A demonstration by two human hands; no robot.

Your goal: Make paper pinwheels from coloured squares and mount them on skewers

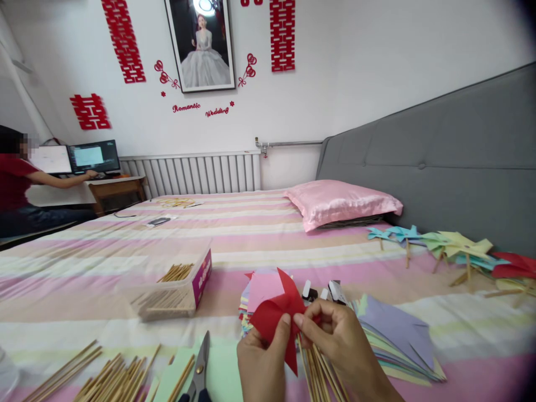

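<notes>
Between my two hands is a red paper pinwheel (pixel 274 307) with curled blades. My left hand (pixel 264 357) grips it from the left, thumb near its centre. My right hand (pixel 335 335) pinches its right side close to the middle, fingertips closed. Whether a stick is fixed to it is hidden. Just behind it lies a stack of coloured paper squares with a pink sheet (pixel 264 291) on top. Several thin wooden sticks (pixel 320 374) lie under my right hand. To the right is a fanned pile of cut paper with a lavender sheet (pixel 397 329) uppermost.
Scissors (pixel 201 368) lie on green paper (pixel 226 363), near loose sticks (pixel 117 379). A clear plastic box (pixel 167 312) holds more sticks. Finished pinwheels (pixel 456 245) lie at right by the grey headboard (pixel 439 134). A pink pillow (pixel 339 202) sits behind. A person (pixel 25 178) sits at far left.
</notes>
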